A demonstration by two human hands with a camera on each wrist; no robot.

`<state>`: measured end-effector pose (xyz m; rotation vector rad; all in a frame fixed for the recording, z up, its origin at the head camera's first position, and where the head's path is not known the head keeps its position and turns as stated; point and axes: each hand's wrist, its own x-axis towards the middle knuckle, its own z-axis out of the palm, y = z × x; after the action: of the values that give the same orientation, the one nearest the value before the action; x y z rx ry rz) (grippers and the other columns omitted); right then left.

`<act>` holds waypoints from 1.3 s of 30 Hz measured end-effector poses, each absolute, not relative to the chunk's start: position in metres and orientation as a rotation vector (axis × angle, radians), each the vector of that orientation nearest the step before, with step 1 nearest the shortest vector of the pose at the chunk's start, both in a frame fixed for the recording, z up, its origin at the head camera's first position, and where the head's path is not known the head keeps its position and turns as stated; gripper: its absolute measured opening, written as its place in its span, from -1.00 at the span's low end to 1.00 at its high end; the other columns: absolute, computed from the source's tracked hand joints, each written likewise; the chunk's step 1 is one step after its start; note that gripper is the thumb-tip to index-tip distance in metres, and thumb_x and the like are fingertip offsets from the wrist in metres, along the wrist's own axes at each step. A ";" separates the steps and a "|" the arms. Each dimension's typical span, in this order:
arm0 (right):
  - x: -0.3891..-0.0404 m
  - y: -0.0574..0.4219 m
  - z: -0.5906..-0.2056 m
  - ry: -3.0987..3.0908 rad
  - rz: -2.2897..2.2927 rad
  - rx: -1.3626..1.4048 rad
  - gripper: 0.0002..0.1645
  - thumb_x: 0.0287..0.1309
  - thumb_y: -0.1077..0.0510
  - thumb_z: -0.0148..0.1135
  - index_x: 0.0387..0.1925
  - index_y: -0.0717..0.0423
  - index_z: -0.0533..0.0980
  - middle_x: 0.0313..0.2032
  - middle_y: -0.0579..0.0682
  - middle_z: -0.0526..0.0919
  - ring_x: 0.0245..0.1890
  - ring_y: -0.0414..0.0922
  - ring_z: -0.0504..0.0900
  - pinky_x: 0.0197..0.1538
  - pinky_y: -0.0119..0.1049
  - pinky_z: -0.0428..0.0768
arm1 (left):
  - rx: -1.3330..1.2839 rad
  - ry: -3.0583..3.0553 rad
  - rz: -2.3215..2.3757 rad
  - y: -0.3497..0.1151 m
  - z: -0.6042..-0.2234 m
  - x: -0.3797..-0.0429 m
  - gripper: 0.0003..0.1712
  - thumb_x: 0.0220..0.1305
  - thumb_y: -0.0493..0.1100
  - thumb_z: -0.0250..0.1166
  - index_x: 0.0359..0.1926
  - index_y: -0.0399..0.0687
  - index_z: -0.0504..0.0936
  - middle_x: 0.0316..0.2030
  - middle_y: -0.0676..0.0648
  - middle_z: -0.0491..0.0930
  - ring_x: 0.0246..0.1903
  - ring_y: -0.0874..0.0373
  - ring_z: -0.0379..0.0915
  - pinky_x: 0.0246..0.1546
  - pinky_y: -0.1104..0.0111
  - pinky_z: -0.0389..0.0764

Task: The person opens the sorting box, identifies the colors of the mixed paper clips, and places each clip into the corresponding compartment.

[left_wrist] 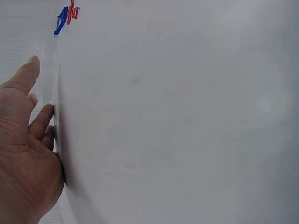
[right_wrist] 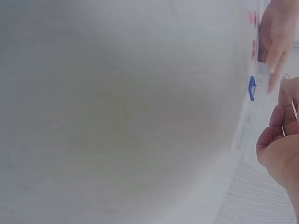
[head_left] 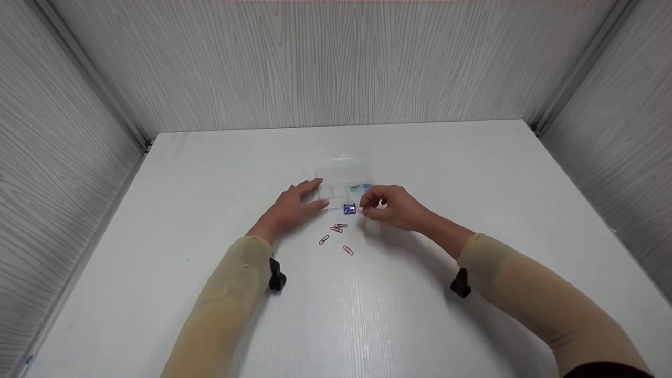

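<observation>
A clear plastic box (head_left: 332, 202) with compartments lies on the white table, its transparent lid (head_left: 344, 173) folded back behind it. On its front edge is a blue latch (head_left: 349, 209). My left hand (head_left: 294, 205) rests at the box's left side, thumb and fingers extended along it. At the front right corner my right hand (head_left: 394, 207) pinches a light red paper clip (right_wrist: 286, 76) between thumb and finger. Green paper clips (head_left: 354, 187) and blue paper clips (head_left: 366, 186) sit in the back right of the box. Several red paper clips (head_left: 338, 228) lie loose in front of it.
One pink-red paper clip (head_left: 348, 250) lies closest to me, apart from the others. White table surface (head_left: 472, 173) extends to both sides of the box. Wood-grain panels (head_left: 325, 63) stand at the back, left and right.
</observation>
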<state>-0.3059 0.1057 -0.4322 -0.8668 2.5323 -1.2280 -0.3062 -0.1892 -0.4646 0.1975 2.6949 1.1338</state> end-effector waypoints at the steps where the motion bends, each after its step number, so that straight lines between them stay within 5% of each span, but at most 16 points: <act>1: -0.309 0.103 -0.430 2.543 -1.240 -0.865 -0.90 0.32 0.26 0.41 -0.14 0.08 0.71 -0.23 -0.06 0.71 -0.15 -0.09 0.58 0.06 -0.14 0.44 | 0.199 2.697 1.137 -0.189 -0.465 -0.306 -0.15 0.42 0.43 0.24 0.65 0.55 0.21 0.68 0.03 0.02 0.67 -0.15 -0.32 0.60 -0.14 -0.16; 23: -0.364 0.050 -0.433 2.695 -1.250 -0.637 -0.78 0.43 0.22 0.35 0.05 0.14 0.67 -0.08 0.00 0.70 -0.02 -0.06 0.59 0.07 -0.19 0.59 | 0.200 2.701 1.146 -0.189 -0.466 -0.304 -0.17 0.42 0.44 0.22 0.63 0.60 0.23 0.68 0.05 0.04 0.68 -0.11 -0.33 0.59 -0.15 -0.13; 31: -0.354 0.056 -0.434 2.708 -1.294 -0.673 -0.72 0.45 0.21 0.33 0.12 0.19 0.65 -0.04 -0.02 0.71 0.05 -0.06 0.59 0.23 -0.10 0.52 | 0.191 2.693 1.152 -0.189 -0.468 -0.304 -0.17 0.42 0.45 0.23 0.62 0.64 0.22 0.68 0.08 0.02 0.67 -0.11 -0.33 0.59 -0.15 -0.14; 39: -0.322 0.072 -0.435 2.596 -1.259 -0.858 -0.79 0.38 0.18 0.42 0.00 0.14 0.71 -0.16 -0.10 0.72 -0.10 -0.09 0.60 0.11 -0.14 0.52 | 0.203 2.701 1.141 -0.191 -0.468 -0.307 -0.16 0.42 0.45 0.23 0.63 0.61 0.21 0.68 0.06 0.02 0.67 -0.10 -0.29 0.59 -0.13 -0.11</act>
<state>-0.3221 0.0724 -0.4353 -0.8584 2.5965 -1.2591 -0.3068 -0.1906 -0.4677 0.2029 2.7007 1.1411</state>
